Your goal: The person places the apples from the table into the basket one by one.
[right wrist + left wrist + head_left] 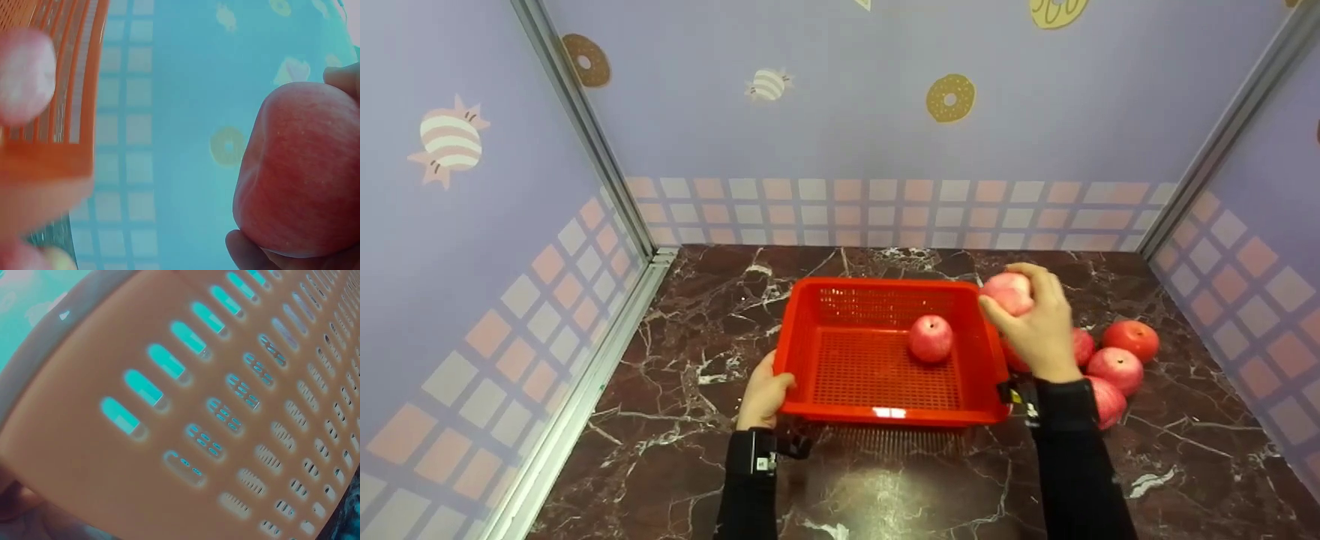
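While left hand (763, 391) grips basket (832, 413) at left: white label (889, 412) on near rim, print unreadable
Right hand (1041, 330): fingers clamped on apple (1006, 292)
Apple: streaky pink-red, by basket's far-right corner

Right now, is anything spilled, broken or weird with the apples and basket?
Nothing stands out. One apple sits in the red plastic basket, the right hand holds another apple, and more apples lie bunched beside the basket; I see no damage.
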Motion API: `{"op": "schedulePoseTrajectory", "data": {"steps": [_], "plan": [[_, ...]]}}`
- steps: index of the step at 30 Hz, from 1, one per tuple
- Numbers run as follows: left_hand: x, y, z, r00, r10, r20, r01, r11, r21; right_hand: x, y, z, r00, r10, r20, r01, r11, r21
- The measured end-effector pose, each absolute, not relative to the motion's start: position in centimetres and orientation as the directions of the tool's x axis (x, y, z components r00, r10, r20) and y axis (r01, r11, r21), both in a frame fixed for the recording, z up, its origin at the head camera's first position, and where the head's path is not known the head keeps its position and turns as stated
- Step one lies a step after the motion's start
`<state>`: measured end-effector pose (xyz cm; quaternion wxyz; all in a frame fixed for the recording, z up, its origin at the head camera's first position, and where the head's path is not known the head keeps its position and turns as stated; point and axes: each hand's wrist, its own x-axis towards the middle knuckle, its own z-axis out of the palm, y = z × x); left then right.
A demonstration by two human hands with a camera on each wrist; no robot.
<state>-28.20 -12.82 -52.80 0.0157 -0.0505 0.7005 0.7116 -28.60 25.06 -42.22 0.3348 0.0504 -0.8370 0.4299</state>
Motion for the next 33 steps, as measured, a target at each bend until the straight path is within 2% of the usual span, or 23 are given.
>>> {"op": "schedulePoseTrajectory", "data": {"steps": [9, 18, 33], "plan": [[-28.2, -12.8, -52.8, -0.994, -0.054, -0.092, -0.092, -0.005, 0.996, -31.1, 19.7, -42.0, -0.850, 0.105, 0.516, -0.384, 0.546, -0.745], [-28.2, -12.8, -52.8, -0.997, -0.043, -0.067, -0.067, -0.008, 0.998, -33.2, 15.3, -43.7, -0.897, 0.005, 0.441, -0.368, 0.544, -0.754], [-28.2, -12.8, -52.7, -0.996, -0.039, -0.078, -0.077, -0.013, 0.997, -34.8, 13.2, -47.1, -0.930, -0.093, 0.355, -0.336, 0.605, -0.722]]}}
